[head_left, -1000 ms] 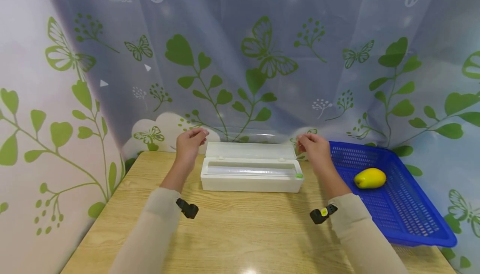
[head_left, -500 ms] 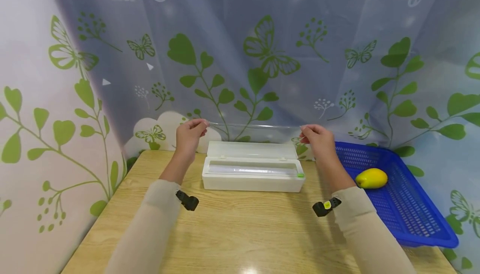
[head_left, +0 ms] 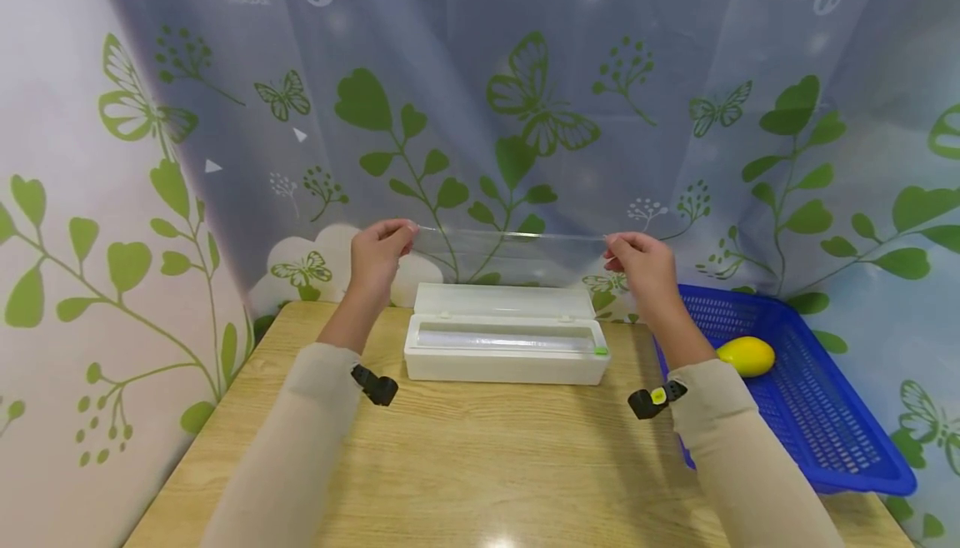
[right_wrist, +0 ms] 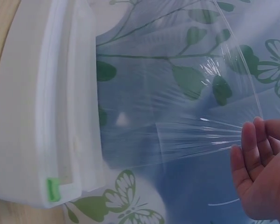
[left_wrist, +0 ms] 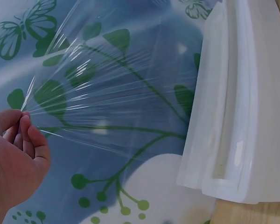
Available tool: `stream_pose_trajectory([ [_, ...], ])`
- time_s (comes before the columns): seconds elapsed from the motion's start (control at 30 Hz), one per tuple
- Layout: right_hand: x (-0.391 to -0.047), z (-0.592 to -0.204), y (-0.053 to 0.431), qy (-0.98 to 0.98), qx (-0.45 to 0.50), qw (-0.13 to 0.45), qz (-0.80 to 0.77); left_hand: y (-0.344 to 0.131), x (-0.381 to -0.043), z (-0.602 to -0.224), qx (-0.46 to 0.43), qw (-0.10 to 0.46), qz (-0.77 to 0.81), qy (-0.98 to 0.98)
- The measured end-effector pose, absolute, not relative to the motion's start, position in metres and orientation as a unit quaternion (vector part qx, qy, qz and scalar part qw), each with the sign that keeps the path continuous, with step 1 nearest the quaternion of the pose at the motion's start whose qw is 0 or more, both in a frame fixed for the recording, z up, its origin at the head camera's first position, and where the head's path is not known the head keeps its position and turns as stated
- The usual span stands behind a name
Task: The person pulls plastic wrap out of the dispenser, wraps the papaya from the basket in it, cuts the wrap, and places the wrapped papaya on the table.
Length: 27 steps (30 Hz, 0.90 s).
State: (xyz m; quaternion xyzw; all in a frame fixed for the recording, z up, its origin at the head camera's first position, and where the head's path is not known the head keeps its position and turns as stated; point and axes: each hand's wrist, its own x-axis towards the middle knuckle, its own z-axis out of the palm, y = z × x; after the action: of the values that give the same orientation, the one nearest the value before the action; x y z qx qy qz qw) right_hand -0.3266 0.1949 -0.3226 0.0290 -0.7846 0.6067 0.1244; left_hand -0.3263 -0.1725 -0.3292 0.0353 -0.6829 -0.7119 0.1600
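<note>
A sheet of clear cling film (head_left: pixel 510 252) is stretched taut between both hands, above and behind its white dispenser box (head_left: pixel 504 369). My left hand (head_left: pixel 377 255) pinches one corner between thumb and fingers. At the other corner, my right hand (head_left: pixel 641 269) pinches the film the same way. Creases fan out from the pinched corner of the film (left_wrist: pixel 79 93) in the left wrist view. The box's lid (head_left: pixel 502 301) is tipped back, and a film roll (head_left: pixel 504 340) shows inside. A small green slider (right_wrist: pixel 53 189) sits at the box's right end.
A blue plastic basket (head_left: pixel 847 431) stands at the table's right side, partly behind the right forearm. In it lies a yellow mango-shaped fruit (head_left: pixel 748 356). Patterned curtain (head_left: pixel 480 115) hangs right behind the wooden table (head_left: pixel 495 456).
Both hands have risen, drawing the cling film higher above the box. The right hand has also shifted slightly to the right. Box and basket have stayed put.
</note>
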Motion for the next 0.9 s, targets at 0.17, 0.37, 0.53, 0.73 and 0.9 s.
stream_pose_trajectory([
  [0.17,-0.327,-0.315,0.194,-0.77,0.036,0.13,0.624,-0.173,-0.327,-0.32,0.031,0.164,-0.714,-0.68],
  [0.37,-0.325,-0.304,0.194,-0.752,0.037,0.131,0.645,-0.172,-0.33,-0.309,0.011,0.168,-0.724,-0.669],
  [0.53,-0.326,-0.298,0.196,-0.745,0.039,0.137,0.652,-0.171,-0.331,-0.303,-0.005,0.176,-0.73,-0.66],
  [0.73,-0.329,-0.29,0.196,-0.742,0.035,0.142,0.654,-0.17,-0.33,-0.294,-0.015,0.189,-0.729,-0.657],
  [0.9,-0.331,-0.283,0.195,-0.738,0.052,0.16,0.653,-0.173,-0.33,-0.286,-0.03,0.198,-0.72,-0.664],
])
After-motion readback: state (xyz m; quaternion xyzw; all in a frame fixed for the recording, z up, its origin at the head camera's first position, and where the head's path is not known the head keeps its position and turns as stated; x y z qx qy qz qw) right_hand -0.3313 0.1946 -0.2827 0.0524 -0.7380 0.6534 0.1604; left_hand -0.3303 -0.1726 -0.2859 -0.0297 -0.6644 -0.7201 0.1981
